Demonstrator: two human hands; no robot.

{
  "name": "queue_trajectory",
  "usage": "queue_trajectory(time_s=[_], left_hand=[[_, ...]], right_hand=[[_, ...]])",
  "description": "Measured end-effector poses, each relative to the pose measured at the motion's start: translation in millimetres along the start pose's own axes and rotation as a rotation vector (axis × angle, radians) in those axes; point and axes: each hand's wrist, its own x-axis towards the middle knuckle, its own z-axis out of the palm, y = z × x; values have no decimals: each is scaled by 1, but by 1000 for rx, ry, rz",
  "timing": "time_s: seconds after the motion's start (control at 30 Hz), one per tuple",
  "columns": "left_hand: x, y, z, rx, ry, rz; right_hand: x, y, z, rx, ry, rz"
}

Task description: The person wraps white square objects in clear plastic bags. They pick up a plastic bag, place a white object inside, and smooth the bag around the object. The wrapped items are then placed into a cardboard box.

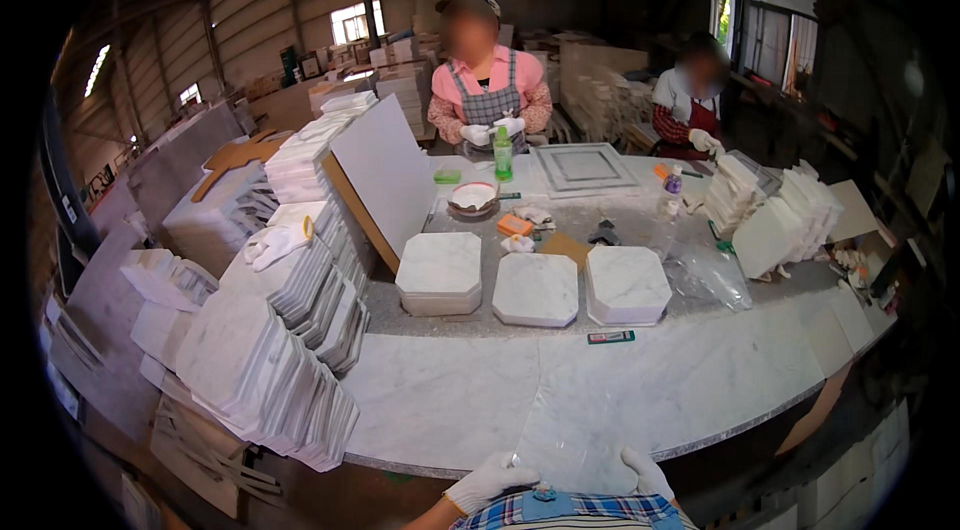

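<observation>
At the near edge of the table, a clear plastic sheet lies over the marble top and hangs toward me. My left hand, in a white knit glove, grips its left side. On the opposite side, my gloved right hand is closed on the plastic, its fingers partly hidden. Farther in stand three stacks of white octagonal marble tiles: a left stack, a middle stack and a right stack. A small green-and-dark box lies in front of them.
Tall rows of marble tiles line the left, with a white glove on top. Across the table stands a person in a checked apron; another person sits at right. A green bottle, bowl and crumpled plastic lie about.
</observation>
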Motion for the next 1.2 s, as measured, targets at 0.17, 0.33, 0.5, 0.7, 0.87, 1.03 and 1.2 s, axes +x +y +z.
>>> queue_trajectory(time_s=[0.17, 0.33, 0.5, 0.7, 0.87, 1.03, 1.2], left_hand=[[7, -9, -4, -35, 43, -55], [6, 2, -6, 99, 36, -114], [13, -7, -9, 186, 33, -47], [13, -1, -6, 100, 64, -120], [13, 7, -2, -53, 76, -222], [22, -8, -14, -116, 93, -248], [25, -18, -19, -210, 83, -211]], right_hand=[[4, 16, -17, 113, -13, 131], [7, 19, -23, 132, 27, 226], [8, 20, -25, 169, 25, 248], [5, 16, -10, 174, 15, 170], [8, 21, -17, 179, 11, 204], [10, 22, -18, 202, 22, 249], [8, 19, -9, 164, 54, 256]])
